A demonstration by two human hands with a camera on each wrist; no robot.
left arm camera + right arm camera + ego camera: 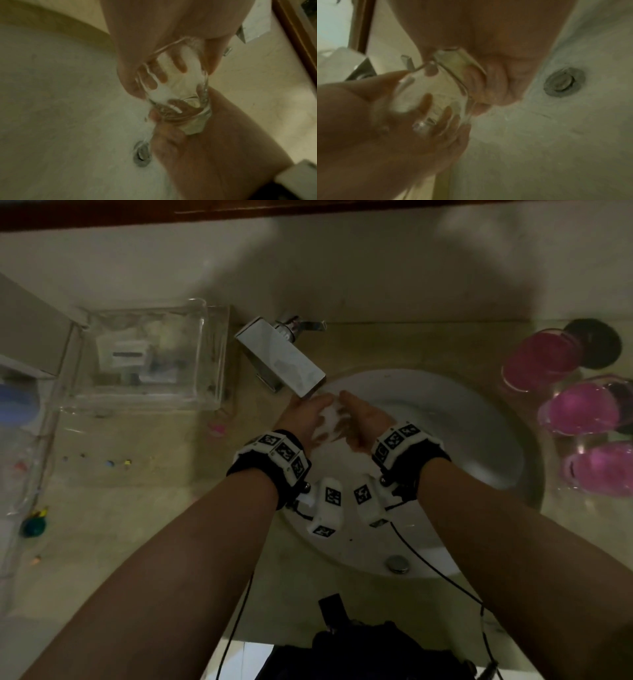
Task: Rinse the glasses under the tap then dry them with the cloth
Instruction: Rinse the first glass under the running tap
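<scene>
A clear drinking glass (pixel 333 422) is held between both hands just under the square chrome tap spout (pixel 281 361), over the white basin (pixel 479 440). My left hand (pixel 306 414) wraps the glass (pixel 178 92) near its rim; its fingers (pixel 161 75) show through the wall. My right hand (pixel 364 419) grips the thick base (pixel 453 63) with curled fingers (pixel 489 83). The glass (pixel 428 94) lies tilted, and water runs off it toward the drain (pixel 142 154). In the right wrist view my left hand (pixel 376 115) cups the glass from below. No cloth is visible.
Three glasses showing pink inside stand on the counter right of the basin (pixel 541 361) (pixel 579 409) (pixel 603 467). A clear box (pixel 147 357) of small items sits left of the tap. The drain plug (pixel 397 564) lies at the basin's near side. Small coloured bits dot the left counter.
</scene>
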